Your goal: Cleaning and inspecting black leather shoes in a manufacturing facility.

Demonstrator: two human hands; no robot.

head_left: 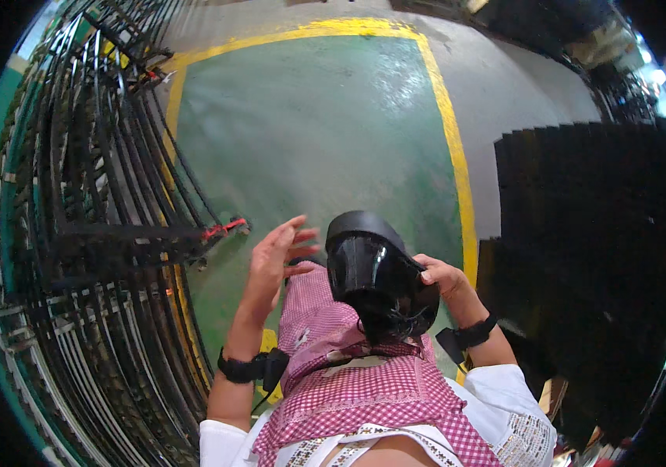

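Note:
A glossy black hollow shell with a flared, curved rim is held up in front of my body, over the checked apron. It looks like moulded plastic, but its exact kind I cannot make out. My right hand grips its right edge, with the thumb on the near face and the fingers partly hidden behind it. To the left of the shell, my left hand is raised with its fingers apart and slightly blurred. Nothing is in it, and a small gap separates it from the shell.
Racks of long dark bars line the left side, with a red-ended piece jutting toward me. A tall black ridged stack stands on the right. A yellow line borders the green floor ahead.

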